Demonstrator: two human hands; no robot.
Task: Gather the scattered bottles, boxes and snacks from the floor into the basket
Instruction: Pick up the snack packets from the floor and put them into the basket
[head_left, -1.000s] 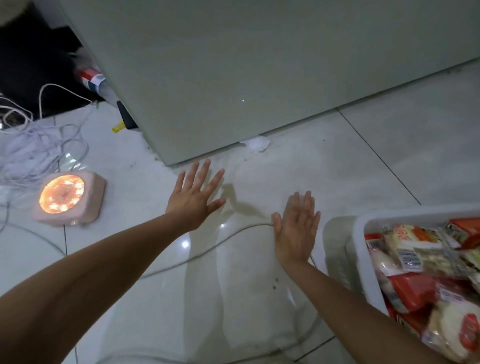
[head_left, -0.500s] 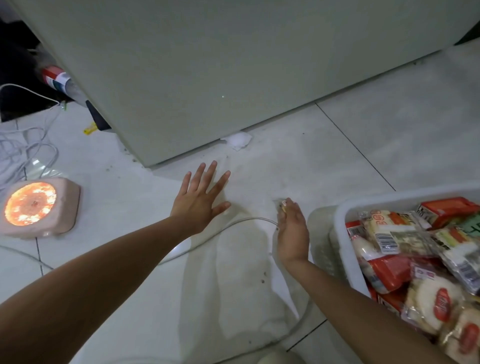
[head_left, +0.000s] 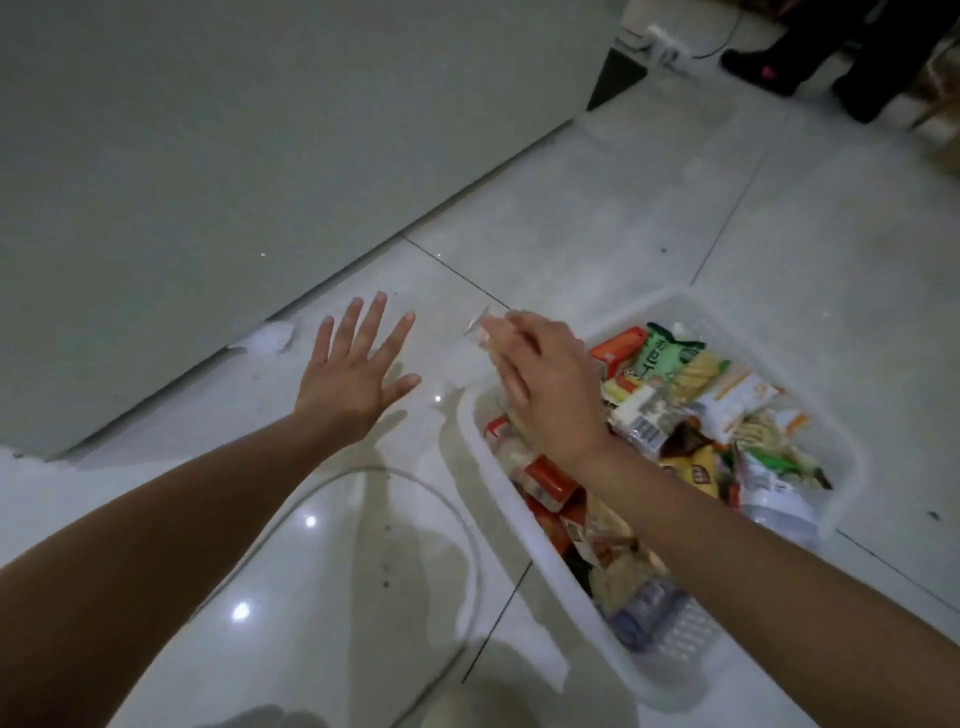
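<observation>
A white plastic basket (head_left: 550, 582) stands on the tiled floor at right, filled with snack packets, among them a green one (head_left: 660, 353), and clear bottles (head_left: 774, 504). My right hand (head_left: 545, 384) hovers over the basket's near-left corner and pinches a small clear wrapped item (head_left: 480, 330) at its fingertips; the item is blurred. My left hand (head_left: 353, 379) is held flat with fingers spread above the floor, left of the basket, holding nothing.
A large pale cabinet panel (head_left: 260, 156) fills the upper left. A crumpled white scrap (head_left: 270, 338) lies at its foot. A thin cable (head_left: 415, 478) loops across the tiles. Dark shoes (head_left: 831, 52) and a power strip (head_left: 665, 41) sit at top right.
My right hand picked a small item off the floor and lifted it towards the basket. The view swung right, so the glowing lamp left the frame. My left hand stays spread.
</observation>
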